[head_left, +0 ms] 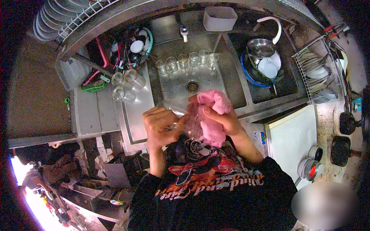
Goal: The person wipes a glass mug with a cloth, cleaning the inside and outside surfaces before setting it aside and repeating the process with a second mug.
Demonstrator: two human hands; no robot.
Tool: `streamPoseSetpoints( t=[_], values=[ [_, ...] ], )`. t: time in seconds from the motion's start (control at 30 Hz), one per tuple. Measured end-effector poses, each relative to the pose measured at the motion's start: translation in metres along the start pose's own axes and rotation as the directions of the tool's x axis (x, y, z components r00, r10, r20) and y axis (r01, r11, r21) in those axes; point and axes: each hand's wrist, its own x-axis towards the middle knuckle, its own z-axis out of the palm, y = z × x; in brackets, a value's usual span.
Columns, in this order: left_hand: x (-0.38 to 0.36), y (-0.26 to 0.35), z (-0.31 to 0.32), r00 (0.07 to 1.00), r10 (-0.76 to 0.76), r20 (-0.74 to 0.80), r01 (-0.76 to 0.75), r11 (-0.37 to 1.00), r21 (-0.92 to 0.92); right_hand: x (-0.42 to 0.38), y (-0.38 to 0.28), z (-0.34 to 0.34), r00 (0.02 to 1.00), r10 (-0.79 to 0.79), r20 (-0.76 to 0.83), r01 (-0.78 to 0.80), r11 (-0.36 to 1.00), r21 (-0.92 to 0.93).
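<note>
My left hand (158, 122) is closed around a clear glass (176, 126), and a shiny part of it shows between the fingers. My right hand (227, 122) grips a bunched pink cloth (214, 133), pressed up against the glass in front of my chest. The cloth and fingers hide much of the glass, so its full shape cannot be made out. Just beyond my hands lies the steel sink (173, 82), where several clear glasses (182, 61) stand in a row behind the drain (192, 86).
Glass jars (133, 79) stand on the left drainboard. Behind them is a basin of dishes (137, 46). At the right, a blue basin (246, 71) holds bowls and a steel pot (261, 48). A plate rack (314, 73) stands farther right. A tap (184, 34) overhangs the sink.
</note>
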Motion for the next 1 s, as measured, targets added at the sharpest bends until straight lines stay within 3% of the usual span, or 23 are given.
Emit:
streamPoseSetpoints(
  t=[0.03, 0.1, 0.13, 0.2, 0.23, 0.3, 0.37, 0.43, 0.5, 0.53, 0.57, 0.6, 0.63, 0.67, 0.7, 0.73, 0.77, 0.8, 0.83, 0.9, 0.93, 0.97, 1.0],
  values=[
    [-0.001, 0.000, -0.002, 1.000, -0.001, 0.003, 0.001, 1.000, 0.000, 0.003, 0.002, -0.003, 0.994, 0.094, 0.047, -0.101, 0.978, 0.184],
    [-0.004, -0.002, -0.005, 0.984, -0.054, 0.170, 0.060, 0.998, -0.031, 0.007, 0.013, -0.009, 0.991, 0.124, 0.053, -0.129, 0.984, 0.124],
    [-0.005, -0.004, -0.001, 0.984, -0.052, 0.171, 0.058, 0.998, -0.033, 0.009, 0.017, -0.006, 0.991, 0.127, -0.036, -0.128, 0.991, -0.031],
    [-0.008, -0.006, 0.011, 0.972, 0.107, 0.211, -0.014, 0.916, -0.402, 0.013, 0.034, 0.003, 0.985, 0.085, -0.149, -0.114, 0.974, -0.196],
    [-0.009, -0.001, 0.020, 0.972, 0.106, 0.208, -0.014, 0.917, -0.398, 0.014, 0.039, 0.008, 0.986, 0.084, -0.144, -0.112, 0.974, -0.196],
    [-0.011, 0.010, 0.037, 0.985, 0.037, 0.167, 0.073, 0.794, -0.603, 0.014, 0.042, 0.016, 0.994, 0.108, -0.010, -0.107, 0.992, 0.069],
    [-0.018, 0.000, 0.038, 0.987, 0.082, 0.139, 0.031, 0.750, -0.661, 0.016, 0.044, 0.013, 0.991, 0.131, -0.003, -0.129, 0.983, 0.127],
    [-0.023, -0.001, 0.026, 0.970, -0.191, 0.149, 0.242, 0.744, -0.622, 0.016, 0.049, 0.009, 0.967, 0.251, 0.039, -0.251, 0.924, 0.287],
    [-0.032, -0.018, 0.040, 0.973, -0.230, 0.032, 0.187, 0.692, -0.697, 0.014, 0.038, 0.008, 0.952, 0.303, 0.038, -0.302, 0.920, 0.248],
    [-0.039, -0.030, 0.053, 0.898, -0.433, -0.076, 0.106, 0.381, -0.919, 0.013, 0.034, 0.007, 0.936, 0.351, 0.028, -0.349, 0.914, 0.208],
    [-0.035, -0.031, 0.057, 0.768, -0.635, -0.087, -0.078, 0.042, -0.996, 0.012, 0.035, 0.007, 0.937, 0.347, 0.027, -0.345, 0.915, 0.208],
    [-0.034, -0.031, 0.052, 0.693, -0.720, 0.022, -0.085, -0.112, -0.990, 0.009, 0.037, 0.007, 0.957, 0.288, 0.035, -0.287, 0.919, 0.272],
    [-0.031, -0.031, 0.048, 0.695, -0.718, 0.024, -0.083, -0.113, -0.990, 0.004, 0.039, 0.009, 0.973, 0.228, 0.039, -0.228, 0.914, 0.336],
    [-0.028, -0.031, 0.045, 0.617, -0.779, 0.111, -0.052, -0.181, -0.982, -0.006, 0.016, 0.020, 0.910, 0.414, 0.010, -0.383, 0.833, 0.398],
    [-0.025, -0.029, 0.042, 0.529, -0.825, 0.197, -0.029, -0.250, -0.968, -0.007, 0.017, 0.018, 0.912, 0.411, 0.009, -0.380, 0.834, 0.400],
    [-0.019, -0.025, 0.042, 0.538, -0.798, 0.272, -0.138, -0.401, -0.905, -0.009, 0.018, 0.015, 0.978, 0.188, 0.086, -0.189, 0.982, -0.002],
    [-0.021, -0.029, 0.039, 0.539, -0.797, 0.272, -0.135, -0.401, -0.906, -0.010, 0.018, 0.011, 0.970, 0.003, 0.245, 0.091, 0.923, -0.374],
    [-0.028, -0.037, 0.036, 0.716, -0.564, 0.411, -0.157, -0.704, -0.692, -0.011, 0.007, 0.011, 0.910, 0.002, 0.415, 0.152, 0.929, -0.338],
    [-0.036, -0.046, 0.034, 0.857, -0.273, 0.437, -0.092, -0.915, -0.392, -0.010, 0.007, 0.008, 0.910, -0.001, 0.414, 0.154, 0.929, -0.337],
    [-0.058, -0.060, 0.039, 0.901, -0.198, 0.387, -0.090, -0.956, -0.280, -0.006, 0.000, 0.006, 0.837, -0.223, 0.500, 0.446, 0.806, -0.388],
    [-0.066, -0.063, 0.039, 0.798, -0.380, 0.468, -0.239, -0.912, -0.333, -0.007, -0.016, 0.003, 0.832, -0.319, 0.455, 0.531, 0.694, -0.485],
    [-0.066, -0.062, 0.037, 0.655, -0.541, 0.528, -0.371, -0.838, -0.399, -0.011, -0.023, 0.001, 0.833, -0.320, 0.451, 0.530, 0.694, -0.487],
    [-0.063, -0.064, 0.035, 0.828, -0.342, 0.444, 0.022, -0.772, -0.635, -0.017, -0.026, -0.001, 0.928, -0.277, 0.248, 0.361, 0.834, -0.418]
  ],
)
